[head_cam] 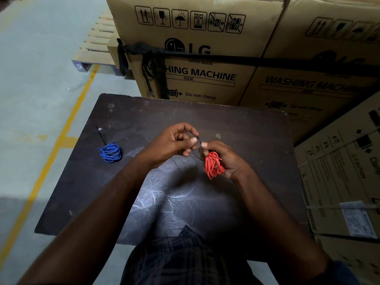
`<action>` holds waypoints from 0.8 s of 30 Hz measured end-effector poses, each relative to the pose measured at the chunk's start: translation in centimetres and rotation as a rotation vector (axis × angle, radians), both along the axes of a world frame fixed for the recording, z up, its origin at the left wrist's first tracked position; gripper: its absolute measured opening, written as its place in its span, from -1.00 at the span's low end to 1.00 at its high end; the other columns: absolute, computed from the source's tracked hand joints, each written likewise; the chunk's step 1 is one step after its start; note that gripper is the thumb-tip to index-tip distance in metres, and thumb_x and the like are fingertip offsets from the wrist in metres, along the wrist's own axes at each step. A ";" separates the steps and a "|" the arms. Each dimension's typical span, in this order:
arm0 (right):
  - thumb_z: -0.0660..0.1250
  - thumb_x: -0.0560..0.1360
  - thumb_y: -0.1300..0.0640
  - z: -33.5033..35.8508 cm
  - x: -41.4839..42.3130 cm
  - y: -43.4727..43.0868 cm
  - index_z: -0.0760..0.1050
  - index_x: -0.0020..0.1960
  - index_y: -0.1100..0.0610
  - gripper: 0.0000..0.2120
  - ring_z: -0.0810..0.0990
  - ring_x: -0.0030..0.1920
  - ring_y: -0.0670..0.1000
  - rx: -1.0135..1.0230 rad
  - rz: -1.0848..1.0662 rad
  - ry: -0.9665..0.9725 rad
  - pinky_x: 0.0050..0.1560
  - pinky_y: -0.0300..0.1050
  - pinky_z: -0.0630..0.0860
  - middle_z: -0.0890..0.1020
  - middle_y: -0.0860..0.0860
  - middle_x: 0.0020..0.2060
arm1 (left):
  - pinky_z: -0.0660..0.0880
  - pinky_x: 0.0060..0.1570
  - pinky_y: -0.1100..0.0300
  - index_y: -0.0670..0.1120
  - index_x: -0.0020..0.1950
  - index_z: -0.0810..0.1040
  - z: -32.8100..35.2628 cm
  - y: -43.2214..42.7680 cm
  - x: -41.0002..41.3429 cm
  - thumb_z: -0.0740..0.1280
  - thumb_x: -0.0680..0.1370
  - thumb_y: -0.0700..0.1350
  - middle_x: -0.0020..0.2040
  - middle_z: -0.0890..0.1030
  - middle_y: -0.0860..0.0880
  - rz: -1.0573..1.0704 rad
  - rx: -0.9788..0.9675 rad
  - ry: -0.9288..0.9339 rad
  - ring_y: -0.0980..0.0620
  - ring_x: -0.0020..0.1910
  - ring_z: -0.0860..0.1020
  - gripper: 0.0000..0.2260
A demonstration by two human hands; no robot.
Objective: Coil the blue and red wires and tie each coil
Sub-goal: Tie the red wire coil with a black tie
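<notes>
two hands over the dark table [257, 128], near its middle. grips the red wire coil [213, 166] in the curled right hand [226, 159], thumb pinching a thin black tie [199, 141] at the coil's top. pinches the same tie between thumb and forefinger of the left hand [174, 141]. farther left, flat on the table: blue wire coil [110, 152], second black tie [101, 135] sticking out. behind, cardboard boxes [195, 58].

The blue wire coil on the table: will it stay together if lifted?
The blue coil of thin wire probably lifts as one bundle, since a black tie seems to bind it. It looks light and lies flat, so a push would likely slide it, not roll it.
</notes>
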State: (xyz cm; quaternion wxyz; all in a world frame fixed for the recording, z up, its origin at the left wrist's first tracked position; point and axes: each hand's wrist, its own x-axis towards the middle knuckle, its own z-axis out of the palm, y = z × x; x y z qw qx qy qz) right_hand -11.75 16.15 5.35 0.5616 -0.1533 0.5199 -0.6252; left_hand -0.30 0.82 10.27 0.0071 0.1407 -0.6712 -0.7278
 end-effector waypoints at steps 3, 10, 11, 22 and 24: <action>0.53 0.23 -0.13 0.0 0.1 0.0 0.44 -0.39 0.10 -0.63 0.10 -0.50 -0.01 -0.005 0.002 -0.041 -0.47 -0.13 0.12 0.28 0.01 -0.51 | 0.51 -0.34 0.31 -0.13 0.05 0.51 0.0 0.2 0.0 0.33 0.56 -0.30 -0.23 0.55 -0.18 0.004 0.013 0.009 0.14 -0.35 0.56 -0.88; 0.56 0.17 -0.16 0.0 0.1 -0.1 0.43 -0.40 0.10 -0.59 0.15 -0.50 -0.01 -0.020 -0.012 -0.057 -0.46 -0.15 0.15 0.25 0.04 -0.49 | 0.50 -0.37 0.30 -0.14 -0.02 0.49 -0.6 1.0 0.0 0.31 0.56 -0.32 -0.29 0.61 -0.05 0.099 0.084 0.047 0.11 -0.39 0.51 -0.90; 0.56 0.17 -0.16 0.0 0.2 -0.1 0.44 -0.40 0.10 -0.59 0.14 -0.49 0.02 -0.012 -0.014 -0.042 -0.45 -0.13 0.13 0.23 0.06 -0.47 | 0.50 -0.37 0.31 -0.14 -0.03 0.49 -0.7 1.1 -0.1 0.31 0.56 -0.32 -0.29 0.61 -0.05 0.113 0.097 0.053 0.11 -0.39 0.51 -0.91; 0.45 0.29 -0.12 -0.1 0.2 -0.2 0.45 -0.39 0.10 -0.68 0.14 -0.50 0.01 0.038 0.000 0.027 -0.38 0.03 -0.01 0.24 0.05 -0.53 | 0.54 -0.33 0.31 -0.14 -0.11 0.48 -1.2 1.2 -0.2 0.33 0.56 -0.28 -0.26 0.63 -0.07 0.178 0.092 0.041 0.13 -0.37 0.55 -0.91; 0.50 0.25 -0.14 -0.1 0.1 -0.1 0.45 -0.38 0.10 -0.64 0.14 -0.53 0.01 0.028 -0.006 0.014 -0.41 -0.01 0.00 0.24 0.05 -0.53 | 0.56 -0.29 0.31 -0.13 -0.12 0.49 -1.2 1.2 -0.2 0.35 0.54 -0.25 -0.24 0.62 -0.08 0.183 0.114 0.020 0.12 -0.33 0.57 -0.92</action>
